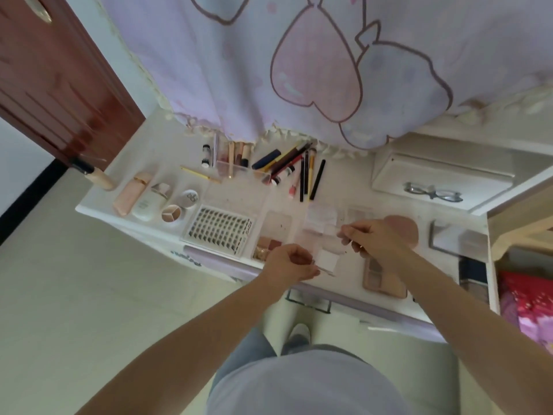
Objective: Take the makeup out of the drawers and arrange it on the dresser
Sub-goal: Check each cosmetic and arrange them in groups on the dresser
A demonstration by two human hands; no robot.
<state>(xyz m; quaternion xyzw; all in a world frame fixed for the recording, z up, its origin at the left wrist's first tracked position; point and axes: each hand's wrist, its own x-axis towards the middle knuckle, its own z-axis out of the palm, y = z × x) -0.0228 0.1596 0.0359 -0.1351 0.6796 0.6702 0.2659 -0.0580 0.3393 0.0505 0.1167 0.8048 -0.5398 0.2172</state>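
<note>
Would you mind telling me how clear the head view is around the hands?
Head view: soft, even daylight without hard shadows; wide-angle bending at the edges; the left hand and right hand slightly blurred, and the clear item they pinch washes out against the white dresser.

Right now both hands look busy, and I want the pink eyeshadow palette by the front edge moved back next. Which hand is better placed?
Probably the right hand. It hovers just above the pink eyeshadow palette, while the left hand sits farther left, past the small clear plastic case both hands pinch.
</note>
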